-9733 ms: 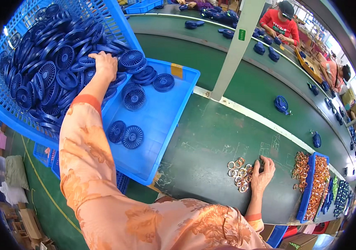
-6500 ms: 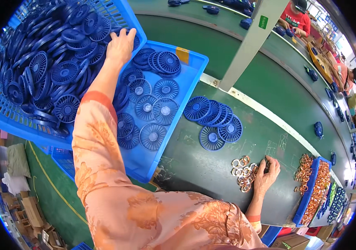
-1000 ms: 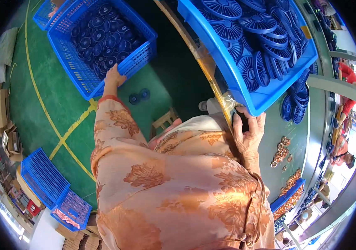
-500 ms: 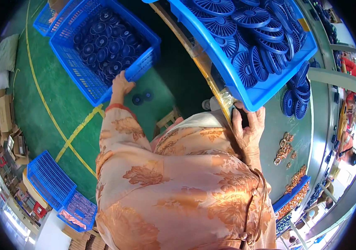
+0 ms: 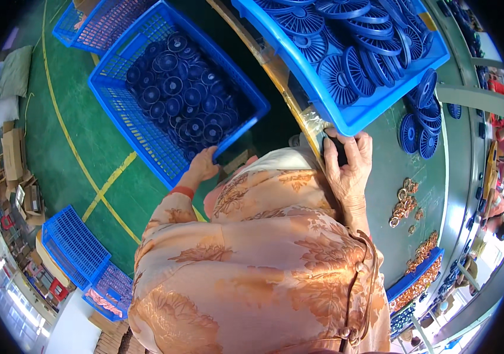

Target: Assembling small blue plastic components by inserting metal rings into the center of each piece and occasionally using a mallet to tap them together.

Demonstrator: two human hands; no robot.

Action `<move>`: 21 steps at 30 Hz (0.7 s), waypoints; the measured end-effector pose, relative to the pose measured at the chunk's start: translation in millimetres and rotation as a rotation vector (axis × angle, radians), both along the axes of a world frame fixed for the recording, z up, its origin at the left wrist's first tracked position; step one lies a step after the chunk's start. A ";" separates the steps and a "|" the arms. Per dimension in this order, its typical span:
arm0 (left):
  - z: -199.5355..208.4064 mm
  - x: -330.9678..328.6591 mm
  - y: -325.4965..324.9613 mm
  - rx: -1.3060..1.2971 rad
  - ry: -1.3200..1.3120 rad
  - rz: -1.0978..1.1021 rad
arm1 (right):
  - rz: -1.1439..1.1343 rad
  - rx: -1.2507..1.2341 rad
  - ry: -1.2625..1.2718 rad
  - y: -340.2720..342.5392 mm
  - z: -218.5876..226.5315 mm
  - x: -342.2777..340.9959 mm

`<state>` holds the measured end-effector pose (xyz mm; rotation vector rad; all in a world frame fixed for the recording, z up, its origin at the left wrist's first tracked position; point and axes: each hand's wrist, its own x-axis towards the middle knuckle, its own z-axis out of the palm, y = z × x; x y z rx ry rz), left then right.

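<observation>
My left hand (image 5: pixel 203 166) is closed over the near rim of a blue plastic crate (image 5: pixel 127 127) on the floor. Many small dark-blue round parts (image 5: pixel 174 87) fill its bottom. At the table edge, my right hand (image 5: pixel 350 168) is bent beneath the corner of a blue tray (image 5: pixel 309 79). Its thumb and fingers curl around something dark that I cannot make out, partly hidden by the fingers. Dark-blue spoked discs (image 5: pixel 337 81) lie heaped in that tray.
More spoked discs (image 5: pixel 420 127) are stacked on the grey table (image 5: pixel 376 236), near loose copper-coloured rings (image 5: pixel 404 203). A narrow blue bin (image 5: pixel 414 274) holds more rings. Other blue crates (image 5: pixel 75 242) stand at left on the green floor (image 5: pixel 75 118), with another crate (image 5: pixel 101 29) behind.
My left hand has drawn the crate right and nearer to the table and my body. The two round parts seen on the floor are now out of sight. My right hand stays beneath the tray corner.
</observation>
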<state>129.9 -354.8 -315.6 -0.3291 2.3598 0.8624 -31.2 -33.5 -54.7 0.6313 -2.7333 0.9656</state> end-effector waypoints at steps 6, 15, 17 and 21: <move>8.5 11.3 19.5 0.064 -0.063 -0.092 | -0.008 -0.008 -0.002 -1.2 4.1 0.4; 15.2 -9.9 18.4 0.019 -0.151 -0.162 | -0.002 -0.073 0.017 -4.5 11.3 -4.8; 37.1 -22.9 24.8 -0.068 -0.269 -0.220 | 0.012 -0.122 0.042 -3.4 9.3 -5.9; 100.0 -65.4 40.3 -0.278 -0.291 -0.431 | 0.100 -0.216 0.015 10.4 13.0 2.1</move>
